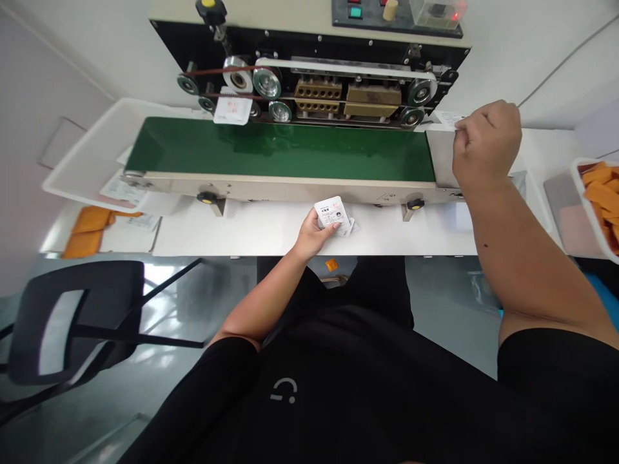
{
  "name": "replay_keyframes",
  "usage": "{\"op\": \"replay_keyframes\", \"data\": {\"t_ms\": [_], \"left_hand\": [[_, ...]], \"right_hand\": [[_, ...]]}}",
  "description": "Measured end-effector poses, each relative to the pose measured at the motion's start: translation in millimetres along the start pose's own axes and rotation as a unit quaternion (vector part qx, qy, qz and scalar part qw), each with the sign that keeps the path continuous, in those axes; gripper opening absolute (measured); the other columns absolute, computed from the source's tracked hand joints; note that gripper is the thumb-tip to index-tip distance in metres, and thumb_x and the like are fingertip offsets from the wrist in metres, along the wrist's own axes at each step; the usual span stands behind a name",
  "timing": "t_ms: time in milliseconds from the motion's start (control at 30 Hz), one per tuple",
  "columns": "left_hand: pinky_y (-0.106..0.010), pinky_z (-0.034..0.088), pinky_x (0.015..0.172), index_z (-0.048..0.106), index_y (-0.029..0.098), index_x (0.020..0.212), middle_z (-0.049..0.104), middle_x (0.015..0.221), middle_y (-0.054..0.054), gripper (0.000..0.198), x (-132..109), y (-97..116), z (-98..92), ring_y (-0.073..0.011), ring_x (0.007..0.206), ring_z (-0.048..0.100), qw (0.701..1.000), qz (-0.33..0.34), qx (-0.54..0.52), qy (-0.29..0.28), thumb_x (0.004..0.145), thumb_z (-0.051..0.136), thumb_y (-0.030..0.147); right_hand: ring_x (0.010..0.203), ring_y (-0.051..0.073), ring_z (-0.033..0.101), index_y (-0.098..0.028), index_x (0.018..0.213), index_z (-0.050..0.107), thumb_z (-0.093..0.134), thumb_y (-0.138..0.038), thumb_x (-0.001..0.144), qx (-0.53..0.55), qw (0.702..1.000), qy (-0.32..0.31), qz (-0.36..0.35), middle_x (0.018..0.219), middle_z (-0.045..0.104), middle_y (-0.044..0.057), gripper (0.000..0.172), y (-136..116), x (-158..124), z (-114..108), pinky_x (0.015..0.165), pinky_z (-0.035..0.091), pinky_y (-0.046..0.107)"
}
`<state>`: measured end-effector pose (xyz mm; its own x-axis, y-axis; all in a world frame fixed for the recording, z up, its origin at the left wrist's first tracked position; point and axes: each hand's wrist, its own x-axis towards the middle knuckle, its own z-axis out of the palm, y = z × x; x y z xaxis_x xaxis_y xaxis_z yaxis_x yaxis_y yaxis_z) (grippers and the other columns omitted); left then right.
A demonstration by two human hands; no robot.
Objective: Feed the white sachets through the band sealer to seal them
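My left hand (311,237) is closed around a few small white printed packets (332,212), low in front of the band sealer (314,77). The front packet faces up with black and red print. Beyond the right end of the green conveyor belt (285,151), my right hand (488,143) pinches the edge of another white packet (447,118); its fingertips are partly hidden. That packet lies by the sealer's right-hand pulleys. A further white packet (233,109) hangs at the left end of the sealer, over the belt.
A white bin (72,183) with packets stands at the left, orange pouches (87,225) below it. At the far right, another bin (587,193) holds orange pieces. A black chair (77,316) stands at lower left. One small orange packet (331,264) shows below the table edge.
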<state>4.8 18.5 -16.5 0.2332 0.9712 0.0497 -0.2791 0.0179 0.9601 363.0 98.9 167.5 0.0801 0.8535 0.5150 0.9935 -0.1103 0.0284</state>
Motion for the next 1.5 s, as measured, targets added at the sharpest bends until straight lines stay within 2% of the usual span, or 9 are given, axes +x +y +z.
{"op": "replay_keyframes", "data": {"t_ms": [167,567,667,800,967,1067,1167,1233,1500], "left_hand": [[-0.043,0.061,0.101,0.062,0.022,0.131,0.076,0.129,-0.011,0.065,-2,1,-1.1,-0.0296,0.120,0.074,1.000,-0.015,0.001,0.002,0.078,0.092,0.043],[-0.046,0.061,0.103,0.062,0.022,0.130,0.077,0.126,-0.010,0.063,-1,5,1.9,-0.0282,0.117,0.075,1.000,-0.005,0.002,0.002,0.079,0.092,0.043],[-0.046,0.061,0.102,0.061,0.023,0.130,0.077,0.126,-0.010,0.063,0,2,1.4,-0.0276,0.117,0.075,1.000,-0.003,-0.004,0.002,0.080,0.092,0.043],[-0.045,0.061,0.103,0.061,0.023,0.131,0.076,0.128,-0.010,0.062,1,1,1.4,-0.0272,0.118,0.075,1.000,0.007,-0.006,0.020,0.080,0.091,0.043],[-0.040,0.061,0.100,0.061,0.023,0.131,0.077,0.128,-0.010,0.061,1,1,1.1,-0.0256,0.115,0.075,1.000,0.016,-0.003,0.019,0.081,0.090,0.043],[-0.037,0.062,0.096,0.061,0.023,0.129,0.077,0.126,-0.009,0.060,1,-2,-0.3,-0.0242,0.112,0.076,1.000,0.021,-0.003,0.010,0.082,0.090,0.045],[-0.035,0.062,0.092,0.060,0.024,0.128,0.077,0.124,-0.008,0.059,2,-5,-1.9,-0.0223,0.109,0.076,0.999,0.029,-0.016,0.012,0.082,0.090,0.047],[-0.034,0.062,0.092,0.060,0.024,0.127,0.077,0.123,-0.007,0.059,4,-8,-2.5,-0.0215,0.108,0.076,0.999,0.037,-0.025,0.015,0.082,0.089,0.047],[-0.035,0.061,0.095,0.059,0.028,0.127,0.076,0.122,-0.004,0.060,7,-18,-5.1,-0.0195,0.109,0.075,0.996,0.054,-0.059,0.039,0.080,0.090,0.049]], "right_hand": [[0.113,0.023,0.050,-0.010,0.109,0.076,0.059,-0.010,0.096,-0.002,0.999,0.011,-0.031,0.119,0.063,0.016,0.021,-14,1,-1,0.094,0.043,0.037],[0.119,0.021,0.048,-0.005,0.112,0.071,0.058,-0.019,0.106,0.101,0.985,-0.073,-0.116,0.122,0.060,0.014,0.020,-83,17,0,0.102,0.044,0.040],[0.117,0.025,0.053,-0.009,0.113,0.072,0.073,-0.033,0.099,0.145,0.982,-0.016,-0.118,0.121,0.063,0.015,0.028,-90,-1,-2,0.104,0.047,0.045],[0.114,0.028,0.062,-0.018,0.111,0.072,0.066,-0.039,0.101,0.246,0.961,0.049,-0.116,0.115,0.066,0.013,0.024,-105,-63,-5,0.103,0.054,0.052],[0.103,0.024,0.070,-0.025,0.124,0.073,0.059,-0.040,0.102,0.447,0.892,-0.051,-0.032,0.114,0.070,0.010,0.030,-132,-153,13,0.086,0.065,0.044],[0.111,0.026,0.071,-0.028,0.137,0.071,0.064,-0.049,0.099,0.549,0.811,-0.185,0.077,0.129,0.071,0.010,0.044,-144,-180,29,0.085,0.067,0.043],[0.111,0.025,0.074,-0.027,0.130,0.076,0.066,-0.059,0.097,0.637,0.698,-0.290,0.151,0.126,0.074,0.007,0.047,-149,-189,39,0.095,0.067,0.043],[0.108,0.024,0.075,-0.025,0.122,0.079,0.071,-0.063,0.092,0.671,0.653,-0.302,0.180,0.121,0.076,0.006,0.048,-150,-190,43,0.097,0.066,0.042],[0.111,0.023,0.074,-0.024,0.119,0.077,0.086,-0.057,0.079,0.689,0.577,-0.368,0.239,0.122,0.076,0.007,0.053,-157,-190,46,0.095,0.064,0.039]]}}
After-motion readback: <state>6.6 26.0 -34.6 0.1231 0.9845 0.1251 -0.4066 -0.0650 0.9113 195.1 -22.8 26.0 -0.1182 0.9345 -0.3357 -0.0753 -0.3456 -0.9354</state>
